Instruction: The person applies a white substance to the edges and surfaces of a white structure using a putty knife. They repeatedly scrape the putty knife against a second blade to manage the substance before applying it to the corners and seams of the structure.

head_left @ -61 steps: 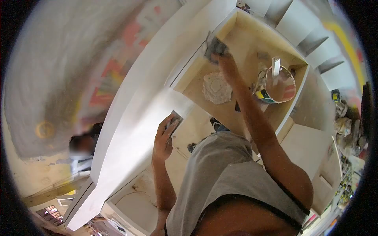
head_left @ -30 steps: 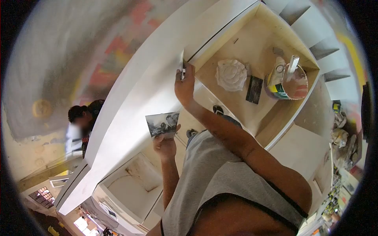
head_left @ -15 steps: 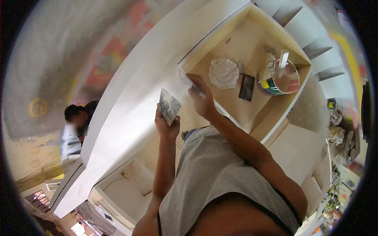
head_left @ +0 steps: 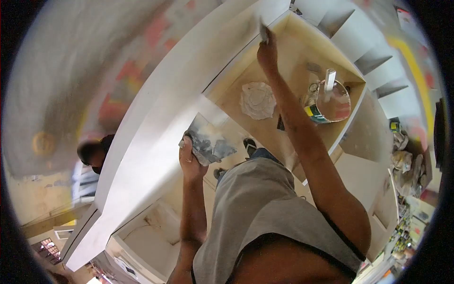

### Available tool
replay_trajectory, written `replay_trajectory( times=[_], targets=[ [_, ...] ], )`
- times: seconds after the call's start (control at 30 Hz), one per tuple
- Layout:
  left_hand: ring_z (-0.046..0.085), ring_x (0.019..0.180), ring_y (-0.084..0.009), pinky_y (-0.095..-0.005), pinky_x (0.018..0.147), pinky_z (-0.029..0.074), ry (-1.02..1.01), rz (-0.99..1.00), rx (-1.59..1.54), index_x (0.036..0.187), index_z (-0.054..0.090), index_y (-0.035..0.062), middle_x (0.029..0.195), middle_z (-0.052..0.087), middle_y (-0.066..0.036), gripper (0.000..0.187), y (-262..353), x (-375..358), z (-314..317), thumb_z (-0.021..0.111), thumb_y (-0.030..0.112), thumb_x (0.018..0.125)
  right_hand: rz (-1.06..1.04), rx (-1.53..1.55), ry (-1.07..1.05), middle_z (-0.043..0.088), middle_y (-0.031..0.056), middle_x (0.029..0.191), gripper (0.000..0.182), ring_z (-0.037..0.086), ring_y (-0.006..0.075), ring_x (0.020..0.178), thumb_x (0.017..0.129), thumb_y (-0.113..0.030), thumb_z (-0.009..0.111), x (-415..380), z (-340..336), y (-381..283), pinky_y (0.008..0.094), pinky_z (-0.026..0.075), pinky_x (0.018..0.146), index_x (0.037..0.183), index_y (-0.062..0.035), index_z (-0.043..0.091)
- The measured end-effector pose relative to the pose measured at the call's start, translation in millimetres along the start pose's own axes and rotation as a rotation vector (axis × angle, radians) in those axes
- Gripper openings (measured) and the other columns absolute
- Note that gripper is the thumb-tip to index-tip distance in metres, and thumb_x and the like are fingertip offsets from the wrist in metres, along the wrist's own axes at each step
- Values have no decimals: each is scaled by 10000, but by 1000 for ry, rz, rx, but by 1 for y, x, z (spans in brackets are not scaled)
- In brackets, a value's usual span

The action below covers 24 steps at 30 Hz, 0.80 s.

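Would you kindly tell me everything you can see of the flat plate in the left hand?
The flat plate is thin, four-sided and grey, perhaps metal, its visible face smeared unevenly with whitish and darker patches. The left hand grips it near its lower left edge in the picture, holding it partly in front of the white surface; nothing else visibly touches it.

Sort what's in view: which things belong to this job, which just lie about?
Job, apparently:
smeared grey flat plate, left hand
thin grey blade, right hand
long white panel
open round bucket, yellow-green label, probably

Lying about, apparently:
crumpled whitish roundish sheet
dark block, partly hidden
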<state>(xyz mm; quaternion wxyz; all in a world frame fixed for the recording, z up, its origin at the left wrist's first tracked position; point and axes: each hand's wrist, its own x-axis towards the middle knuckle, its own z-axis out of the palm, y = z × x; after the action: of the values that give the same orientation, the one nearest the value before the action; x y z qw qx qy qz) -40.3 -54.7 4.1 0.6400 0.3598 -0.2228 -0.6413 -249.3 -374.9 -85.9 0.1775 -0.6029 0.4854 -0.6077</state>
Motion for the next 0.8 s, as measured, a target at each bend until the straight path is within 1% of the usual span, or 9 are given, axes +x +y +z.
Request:
replay_trajectory(
  times=[0.03, 0.13, 0.17, 0.27, 0.33, 0.37, 0.6, 0.67, 0.8],
  targets=[
    [639, 904, -231, -368, 780, 543, 10, 1, 6, 1217, 501, 7, 1041, 620, -124, 481, -4, -2, -5, 500, 407, 950, -16, 58, 104, 497, 224, 1218, 653, 447, 381, 1193, 673, 152, 321, 18, 12, 12, 437, 326, 1079, 1288, 4, 481],
    [631, 937, -237, -385, 773, 543, 242, 39, 27, 1234, 488, 23, 1064, 611, -124, 516, -18, -19, -28, 517, 441, 933, -39, -14, 151, 505, 212, 1200, 654, 463, 367, 1172, 663, 157, 315, 24, 33, 11, 430, 359, 1047, 1273, 5, 493],
    [628, 943, -236, -390, 777, 542, 280, 55, 24, 1236, 488, 33, 1070, 609, -118, 520, -19, -26, -34, 521, 451, 929, 12, 23, 171, 512, 202, 1197, 521, 474, 368, 1142, 754, 104, 401, 11, 41, 5, 432, 380, 1017, 1253, 4, 509],
    [627, 940, -236, -396, 770, 539, 350, 75, 29, 1239, 487, 58, 1070, 616, -114, 526, -18, -42, -47, 513, 480, 925, -25, 103, 159, 515, 196, 1200, 400, 472, 375, 1124, 840, -20, 516, -33, 64, -21, 452, 377, 999, 1240, 2, 516],
    [628, 930, -240, -390, 723, 539, 314, 53, -22, 1219, 493, 70, 1054, 625, -120, 505, -16, -50, -55, 490, 488, 935, 103, 114, 128, 500, 162, 1180, 444, 498, 337, 1113, 829, 76, 458, -65, 75, -49, 398, 414, 974, 1262, -6, 501],
    [639, 884, -246, -374, 617, 534, 427, 85, 4, 1196, 497, 77, 1023, 633, -119, 483, -18, -48, -49, 468, 488, 944, 84, 113, 65, 481, 181, 1193, 436, 478, 343, 1112, 829, 75, 470, -77, 77, -59, 403, 403, 986, 1261, 16, 488],
    [637, 850, -238, -364, 576, 515, 454, 95, -39, 1187, 505, 85, 1004, 633, -101, 458, -19, -46, -51, 463, 475, 952, 156, 200, -8, 422, 225, 1237, 579, 424, 391, 1159, 741, 158, 428, -159, 99, -117, 446, 359, 1027, 1300, 10, 440],
    [631, 867, -231, -374, 603, 514, 370, 77, -45, 1186, 506, 86, 1011, 630, -93, 450, -16, -46, -49, 461, 468, 953, 163, 197, -70, 405, 223, 1252, 629, 421, 401, 1157, 704, 177, 412, -174, 102, -129, 456, 341, 1042, 1311, 10, 424],
    [630, 871, -228, -375, 595, 514, 397, 119, -29, 1186, 506, 87, 1016, 624, -87, 443, -17, -51, -53, 461, 462, 953, 181, 258, -105, 384, 223, 1262, 648, 391, 399, 1182, 704, 172, 406, -195, 109, -148, 459, 330, 1047, 1330, 3, 410]
  ],
)
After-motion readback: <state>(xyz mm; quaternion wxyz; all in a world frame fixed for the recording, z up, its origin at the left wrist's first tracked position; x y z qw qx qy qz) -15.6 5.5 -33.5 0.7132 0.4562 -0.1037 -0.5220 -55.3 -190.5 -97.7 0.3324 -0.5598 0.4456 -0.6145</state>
